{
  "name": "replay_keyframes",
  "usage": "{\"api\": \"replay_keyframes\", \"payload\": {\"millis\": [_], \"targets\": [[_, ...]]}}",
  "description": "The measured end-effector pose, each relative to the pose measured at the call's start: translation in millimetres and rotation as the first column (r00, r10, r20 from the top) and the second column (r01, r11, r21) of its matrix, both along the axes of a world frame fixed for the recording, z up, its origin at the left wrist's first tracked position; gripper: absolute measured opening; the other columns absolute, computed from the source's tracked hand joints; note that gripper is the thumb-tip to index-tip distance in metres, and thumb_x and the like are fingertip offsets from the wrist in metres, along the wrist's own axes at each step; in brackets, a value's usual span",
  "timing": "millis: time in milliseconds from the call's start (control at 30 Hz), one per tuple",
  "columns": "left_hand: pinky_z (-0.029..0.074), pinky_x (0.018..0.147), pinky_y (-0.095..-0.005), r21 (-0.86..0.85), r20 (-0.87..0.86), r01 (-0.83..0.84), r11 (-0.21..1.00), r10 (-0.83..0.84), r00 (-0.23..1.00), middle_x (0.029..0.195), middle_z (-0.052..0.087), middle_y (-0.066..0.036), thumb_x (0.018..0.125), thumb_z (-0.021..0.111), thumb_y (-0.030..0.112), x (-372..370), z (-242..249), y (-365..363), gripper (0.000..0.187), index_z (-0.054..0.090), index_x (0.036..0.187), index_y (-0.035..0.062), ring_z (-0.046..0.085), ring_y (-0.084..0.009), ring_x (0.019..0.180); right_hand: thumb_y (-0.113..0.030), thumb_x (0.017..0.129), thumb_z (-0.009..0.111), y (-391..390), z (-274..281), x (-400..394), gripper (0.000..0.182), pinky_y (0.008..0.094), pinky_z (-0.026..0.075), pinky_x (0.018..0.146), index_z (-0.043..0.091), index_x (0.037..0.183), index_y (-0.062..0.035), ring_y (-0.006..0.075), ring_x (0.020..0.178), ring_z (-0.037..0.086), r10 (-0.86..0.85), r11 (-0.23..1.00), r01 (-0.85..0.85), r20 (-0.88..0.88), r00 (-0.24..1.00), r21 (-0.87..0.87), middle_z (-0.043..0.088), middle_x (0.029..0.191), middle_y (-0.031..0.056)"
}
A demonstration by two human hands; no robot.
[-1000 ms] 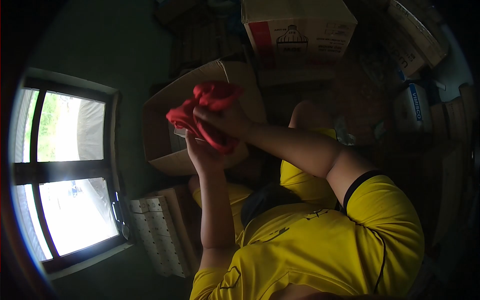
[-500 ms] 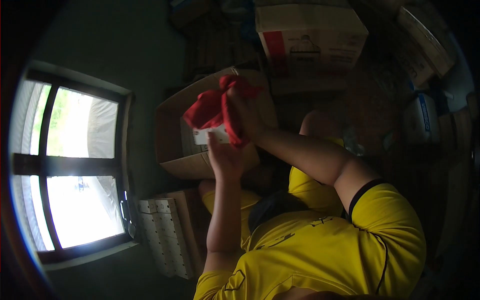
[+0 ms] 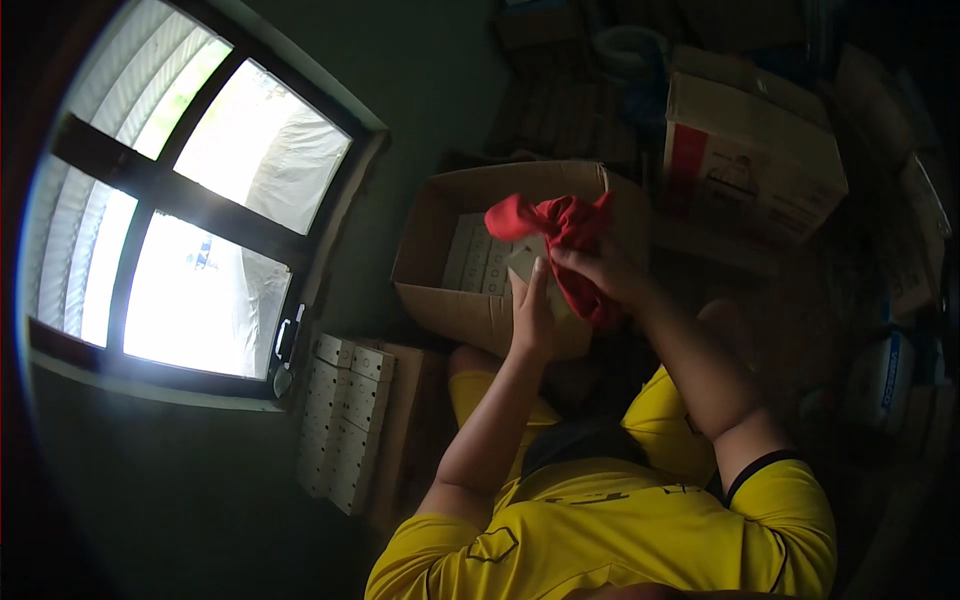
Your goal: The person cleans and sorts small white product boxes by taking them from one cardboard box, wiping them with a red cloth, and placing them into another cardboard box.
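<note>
Over an open cardboard box (image 3: 450, 305), my right hand (image 3: 607, 268) grips a bunched red cloth (image 3: 575, 225), one end of which hangs down below the fingers. My left hand (image 3: 534, 318) is closed around a small pale box (image 3: 524, 262), its thumb and fingers pointing up along the sides. The cloth lies right beside this pale box; whether the two touch is hard to tell. Inside the cardboard box, rows of small white boxes (image 3: 474, 258) with dark marks show at the left, while my hands and the cloth cover its right part.
Stacked white boxes (image 3: 345, 425) stand on the left beside a brown carton. A bright window (image 3: 205, 290) is in the left wall. Behind to the right sits a larger carton (image 3: 755, 170) with a red stripe. More cartons and a blue-and-white package (image 3: 890, 370) line the dim right side.
My view has turned, so the window and boxes appear tilted and shifted right. The right hand still grips the red cloth. The pale box now stands up between my left thumb and fingers.
</note>
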State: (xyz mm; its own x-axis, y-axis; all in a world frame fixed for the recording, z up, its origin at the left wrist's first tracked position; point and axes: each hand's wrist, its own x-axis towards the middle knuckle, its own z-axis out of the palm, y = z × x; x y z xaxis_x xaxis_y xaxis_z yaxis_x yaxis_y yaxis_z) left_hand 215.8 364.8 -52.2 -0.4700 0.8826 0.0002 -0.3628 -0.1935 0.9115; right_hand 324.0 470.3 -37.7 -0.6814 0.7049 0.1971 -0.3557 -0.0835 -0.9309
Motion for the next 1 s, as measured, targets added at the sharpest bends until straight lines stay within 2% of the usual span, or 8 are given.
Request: {"api": "replay_keyframes", "payload": {"millis": [300,367,467,567,700,767,833,1000], "targets": [[0.039,0.105,-0.0338,-0.028,-0.733,-0.060,0.998,0.020,0.680,0.129,0.052,-0.012,0.109,0.036,0.040,-27,-2,-1,0.049,0.042,0.140,0.0016,0.051,-0.0197,0.116,-0.026,0.100,0.057,-12,-40,-20,0.037,0.0396,0.044,0.102,0.056,0.130,-0.0025,0.0275,0.118,0.057,-0.323,0.898,0.323,-0.049,0.945,0.298,0.057,0.129,0.0152],[0.046,0.092,-0.0332,0.035,-0.250,-0.327,0.944,0.325,0.912,0.117,0.054,-0.012,0.108,0.037,0.038,-26,19,3,0.042,0.048,0.126,0.0010,0.056,-0.0188,0.106,-0.024,0.100,0.058,-22,-46,-23,0.040,0.0409,0.043,0.103,0.052,0.134,-0.0028,0.0263,0.122,0.055,-0.597,0.008,0.319,-0.252,0.762,0.948,0.055,0.131,0.0155],[0.048,0.081,-0.0287,0.186,-0.325,-0.548,0.815,0.577,0.749,0.105,0.059,-0.010,0.107,0.045,0.034,-22,27,12,0.043,0.048,0.131,-0.0013,0.059,-0.0129,0.087,-0.023,0.097,0.064,-47,-29,-32,0.049,0.0381,0.048,0.097,0.047,0.138,-0.0041,0.0210,0.113,0.060,-0.167,0.972,0.180,-0.095,0.981,0.149,0.058,0.127,0.0135],[0.048,0.085,-0.0266,0.147,-0.522,-0.170,0.974,0.222,0.824,0.100,0.063,-0.008,0.104,0.052,0.028,-18,14,4,0.046,0.047,0.137,-0.0035,0.059,-0.0107,0.087,-0.026,0.090,0.074,-23,-12,-20,0.058,0.0306,0.051,0.085,0.047,0.137,-0.0048,0.0123,0.099,0.062,-0.128,0.992,0.128,-0.074,0.989,-0.005,0.063,0.113,0.0066],[0.046,0.070,-0.0249,0.051,-0.562,-0.119,0.992,0.127,0.817,0.094,0.064,-0.006,0.099,0.063,0.023,-14,18,-7,0.040,0.059,0.127,-0.0053,0.055,-0.0088,0.077,-0.026,0.084,0.080,3,1,0,0.058,0.0273,0.052,0.079,0.052,0.131,-0.0052,0.0084,0.092,0.060,0.036,0.998,-0.039,0.064,0.997,0.041,0.065,0.104,0.0025],[0.048,0.069,-0.0330,-0.317,-0.564,-0.133,0.939,-0.074,0.823,0.093,0.063,-0.012,0.099,0.061,0.031,-27,35,-18,0.037,0.060,0.110,-0.0048,0.058,-0.0150,0.077,-0.025,0.081,0.082,4,3,4,0.057,0.0297,0.051,0.085,0.055,0.128,-0.0052,0.0111,0.095,0.061,0.132,0.986,-0.142,0.110,0.985,0.091,0.064,0.105,0.0035],[0.047,0.073,-0.0376,0.165,-0.798,-0.332,0.929,0.323,0.509,0.095,0.059,-0.016,0.102,0.054,0.034,-32,35,-12,0.038,0.053,0.111,-0.0034,0.058,-0.0224,0.083,-0.024,0.079,0.082,9,5,11,0.059,0.0307,0.050,0.089,0.055,0.128,-0.0051,0.0126,0.098,0.060,0.246,0.928,-0.306,0.266,0.932,0.213,0.064,0.106,0.0037],[0.048,0.082,-0.0315,0.107,-0.819,-0.411,0.905,0.314,0.480,0.110,0.059,-0.016,0.106,0.035,0.050,-59,25,-17,0.050,0.040,0.122,0.0028,0.056,-0.0185,0.098,-0.020,0.074,0.085,2,4,8,0.063,0.0310,0.047,0.094,0.054,0.127,-0.0056,0.0138,0.103,0.058,0.289,0.932,-0.333,0.260,0.921,0.144,0.063,0.108,0.0035]]}}
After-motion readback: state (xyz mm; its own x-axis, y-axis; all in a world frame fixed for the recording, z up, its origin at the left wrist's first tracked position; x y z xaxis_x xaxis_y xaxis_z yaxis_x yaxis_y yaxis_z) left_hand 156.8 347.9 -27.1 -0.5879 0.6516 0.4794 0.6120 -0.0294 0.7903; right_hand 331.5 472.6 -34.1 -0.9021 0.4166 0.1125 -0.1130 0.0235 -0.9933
